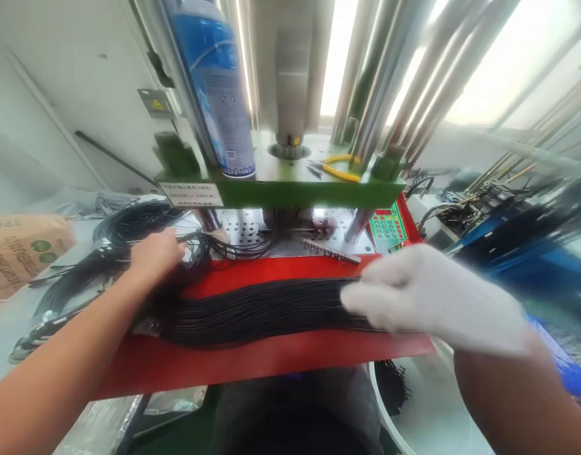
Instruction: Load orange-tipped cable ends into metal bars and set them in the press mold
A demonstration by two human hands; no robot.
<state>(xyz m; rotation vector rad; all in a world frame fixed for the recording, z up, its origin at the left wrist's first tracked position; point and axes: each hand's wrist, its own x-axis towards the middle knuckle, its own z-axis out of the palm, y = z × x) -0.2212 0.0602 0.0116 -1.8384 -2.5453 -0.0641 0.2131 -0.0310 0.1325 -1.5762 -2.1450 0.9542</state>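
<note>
Fingers of the gloved right hand (423,294) bent and blurred at the right part of the black cable bundle (266,309); can't tell if clamped. Bare left hand (156,254) has fingers curled beside the coiled black cables (129,220), grip unclear too. Bundle: many thin strands, roughly parallel, slight wave, faint sheen. Lies lengthwise on 1 red shelf (271,357), below the green press plate (281,194).

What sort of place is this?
Probably a factory workshop, at a machine station. Signs: a green-plated press-like machine with metal columns, a red and green control panel beside it, and a long bundle of black cables across the red work surface.
</note>
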